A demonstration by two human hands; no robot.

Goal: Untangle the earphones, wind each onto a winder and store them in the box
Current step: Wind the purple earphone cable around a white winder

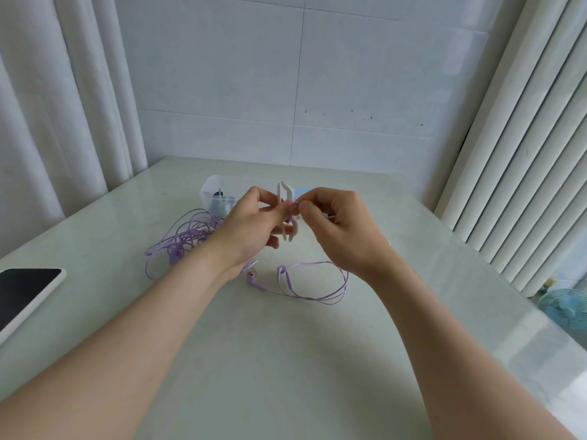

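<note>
My left hand [254, 223] grips a white winder [286, 198] upright above the table, with a little purple cord on its middle. My right hand [340, 227] pinches that purple cord right beside the winder. Below the hands lie the two purple earbuds [281, 271] and a loose loop of their cord [333, 287]. A second tangled heap of purple earphones [187, 236] lies to the left. The clear plastic box [216, 193] stands behind my left hand with something dark inside.
A phone in a white case [28, 290] lies at the table's left edge. Something light blue [303, 190] shows behind the winder. Curtains hang left, a white radiator stands right, and a small blue fan [565, 308] sits on the floor beyond the right edge.
</note>
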